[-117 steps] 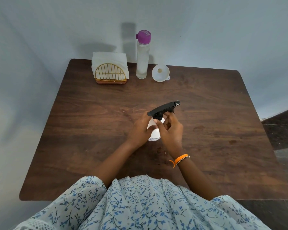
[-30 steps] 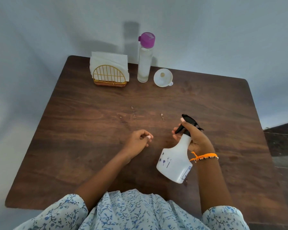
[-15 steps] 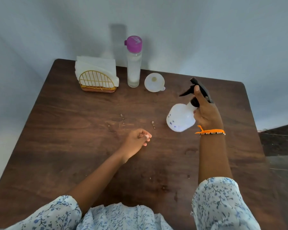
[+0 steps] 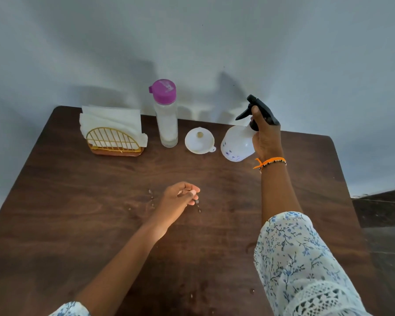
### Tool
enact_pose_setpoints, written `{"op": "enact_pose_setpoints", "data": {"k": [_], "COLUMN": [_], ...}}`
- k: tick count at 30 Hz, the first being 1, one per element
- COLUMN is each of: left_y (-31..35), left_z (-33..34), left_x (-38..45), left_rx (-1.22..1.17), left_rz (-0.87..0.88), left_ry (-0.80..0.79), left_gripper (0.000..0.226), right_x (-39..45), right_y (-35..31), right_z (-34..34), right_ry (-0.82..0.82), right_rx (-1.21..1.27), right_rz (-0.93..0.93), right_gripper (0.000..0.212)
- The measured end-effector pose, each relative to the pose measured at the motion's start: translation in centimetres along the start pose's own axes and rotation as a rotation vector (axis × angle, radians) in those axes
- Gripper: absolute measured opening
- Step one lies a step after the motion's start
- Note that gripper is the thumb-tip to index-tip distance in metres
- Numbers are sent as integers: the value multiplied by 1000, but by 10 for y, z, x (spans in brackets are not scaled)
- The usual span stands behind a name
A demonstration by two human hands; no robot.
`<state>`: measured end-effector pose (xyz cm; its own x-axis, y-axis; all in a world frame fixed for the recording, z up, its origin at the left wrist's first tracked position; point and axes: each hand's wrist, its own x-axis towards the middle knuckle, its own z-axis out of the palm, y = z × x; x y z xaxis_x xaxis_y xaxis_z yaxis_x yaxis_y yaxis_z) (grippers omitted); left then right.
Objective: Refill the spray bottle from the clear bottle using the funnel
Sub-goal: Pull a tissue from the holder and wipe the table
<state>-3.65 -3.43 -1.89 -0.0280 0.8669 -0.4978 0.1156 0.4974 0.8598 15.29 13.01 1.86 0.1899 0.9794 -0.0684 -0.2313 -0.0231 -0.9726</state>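
My right hand [image 4: 266,135] grips the neck of the white spray bottle [image 4: 237,142] just under its black trigger head [image 4: 258,110]. The bottle hangs tilted at the back right of the table, its base close to the white funnel [image 4: 199,140]. That funnel lies mouth up on the wood. Left of it stands the clear bottle [image 4: 166,119] with a purple cap, upright and closed. My left hand [image 4: 180,197] rests loosely curled in the middle of the table and holds nothing.
A gold wire napkin holder [image 4: 113,140] with white napkins stands at the back left. Small droplets or crumbs [image 4: 151,198] lie on the brown wooden table [image 4: 78,213] near my left hand. A pale wall rises right behind the table's far edge.
My right hand has carried the spray bottle from the near middle of the table to the back right, beside the funnel. My left hand has stayed put.
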Motion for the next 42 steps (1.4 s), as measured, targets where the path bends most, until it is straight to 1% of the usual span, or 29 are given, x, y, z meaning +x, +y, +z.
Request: {"op": "enact_pose_setpoints", "data": {"k": [5,7,10,11,13,16,19,20,22,25,28,31,33,35,38,40,42], "left_y": [1,2,4,4,5,3,-2,-4,-7,-14,-18,-15,-7,3,13,16,20], "left_z": [-7,-9,-11,-12,-14,-19,-27,-30,-38,-53,-73,-99,-119,-140,-174,-194,-210], "left_x": [9,11,11,11,9,5,-2,-5,-11,-17,-18,-12,-3,7,25,38,50], "left_rx": [-23,-20,-25,-35,-55,-76,-102,-120,-151,-187,-241,-201,-187,-162,-197,-246,-260], "left_rz": [-5,-4,-6,-4,-3,-12,-26,-32,-39,-48,-57,-34,8,41,52,54,57], "left_ry": [52,67,68,66,70,77,87,90,101,135,175,240,329,453,635,703,726], "left_gripper": [17,17,16,16,17,17,18,18,19,18,18,18,18,15,27,34,40], "right_x": [7,5,1,-2,-10,-32,-66,-79,-104,-132,-146,-140,-129,-115,-96,-87,-82], "right_y": [8,11,11,12,15,27,44,50,61,71,68,65,63,64,73,81,87], "right_z": [6,5,1,-1,-7,-13,-8,-3,13,48,94,138,165,188,212,222,229], "right_ry": [-78,-70,-46,-29,49,214,374,391,338,164,-49,-242,-305,-340,-402,-434,-467], "right_rx": [-71,-78,-110,-109,-105,-119,-105,-113,-140,-241,-338,-469,-549,-630,-809,-908,-956], "right_rz": [1,5,-4,-9,6,48,90,117,169,207,176,72,-19,-147,-278,-307,-344], "right_gripper": [18,23,36,36,33,39,30,24,14,13,10,6,4,8,17,18,17]}}
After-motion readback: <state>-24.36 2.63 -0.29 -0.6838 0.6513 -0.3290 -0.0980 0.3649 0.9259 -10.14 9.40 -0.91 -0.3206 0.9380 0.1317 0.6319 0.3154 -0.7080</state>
